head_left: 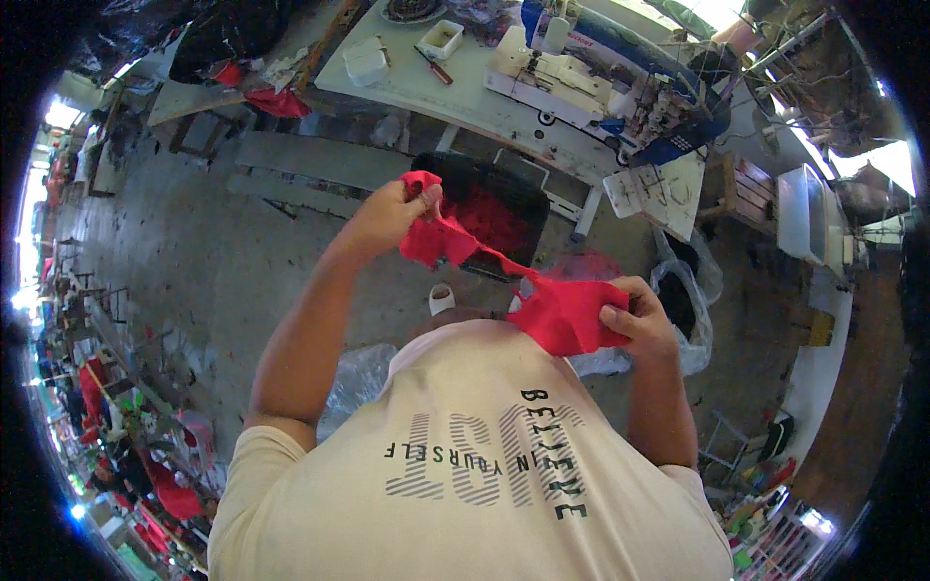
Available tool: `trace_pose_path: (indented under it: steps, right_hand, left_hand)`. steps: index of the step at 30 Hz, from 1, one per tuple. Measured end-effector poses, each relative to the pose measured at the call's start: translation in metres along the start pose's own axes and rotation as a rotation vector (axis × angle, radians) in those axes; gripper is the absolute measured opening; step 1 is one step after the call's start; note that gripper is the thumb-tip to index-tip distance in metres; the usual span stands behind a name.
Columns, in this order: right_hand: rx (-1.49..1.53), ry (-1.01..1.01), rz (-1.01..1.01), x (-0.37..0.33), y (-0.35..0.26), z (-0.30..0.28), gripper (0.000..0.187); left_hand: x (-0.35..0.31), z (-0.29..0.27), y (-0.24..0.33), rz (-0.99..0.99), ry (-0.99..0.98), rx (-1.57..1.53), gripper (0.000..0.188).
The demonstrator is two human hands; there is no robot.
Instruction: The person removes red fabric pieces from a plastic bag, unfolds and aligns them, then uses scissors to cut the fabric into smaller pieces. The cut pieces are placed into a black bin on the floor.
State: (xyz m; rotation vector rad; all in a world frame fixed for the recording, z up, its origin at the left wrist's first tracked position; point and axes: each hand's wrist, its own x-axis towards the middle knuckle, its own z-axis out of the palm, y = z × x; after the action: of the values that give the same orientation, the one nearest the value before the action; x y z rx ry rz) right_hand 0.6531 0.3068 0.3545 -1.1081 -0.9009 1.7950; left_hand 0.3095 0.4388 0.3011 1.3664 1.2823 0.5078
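A long strip of red fabric (572, 315) hangs in the air in front of my chest, narrow in the middle and wider at both ends. My left hand (390, 215) pinches its upper left end between thumb and fingers. Lower down, my right hand (641, 324) grips the wide right end, thumb on top. The cloth sags a little and looks creased between the two hands. Behind and below it stands a black crate (531, 194) with dark red material inside, partly hidden by the fabric.
A white table (465, 102) ahead carries a sewing machine (552, 77), a white tray (444, 39) and a red-handled tool (441, 73). Clear plastic bags (702, 334) lie on the floor at right, near a wooden stool (751, 189) and a white bin (802, 213).
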Motion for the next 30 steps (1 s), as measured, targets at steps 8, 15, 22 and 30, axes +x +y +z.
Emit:
trace_pose_path:
  steps: [8,15,22,30]
  right_hand:
    - [-0.114,-0.082,-0.06,-0.021,-0.008,0.049,0.02]
    - [-0.611,-0.054,-0.153,-0.004,0.0,0.121,0.019]
    - [-0.658,0.0,-0.008,0.012,0.012,0.164,0.024]
    - [-0.695,-0.315,-0.281,0.028,0.028,0.207,0.031]
  left_hand:
    - [0.062,0.004,-0.054,0.129,0.268,0.657,0.041]
    - [0.043,0.087,-0.075,-0.401,-0.025,-0.266,0.044]
    - [-0.014,0.082,-0.081,-0.926,-0.744,-0.896,0.067]
    - [0.018,0.082,-0.056,-0.586,-0.632,-0.921,0.033]
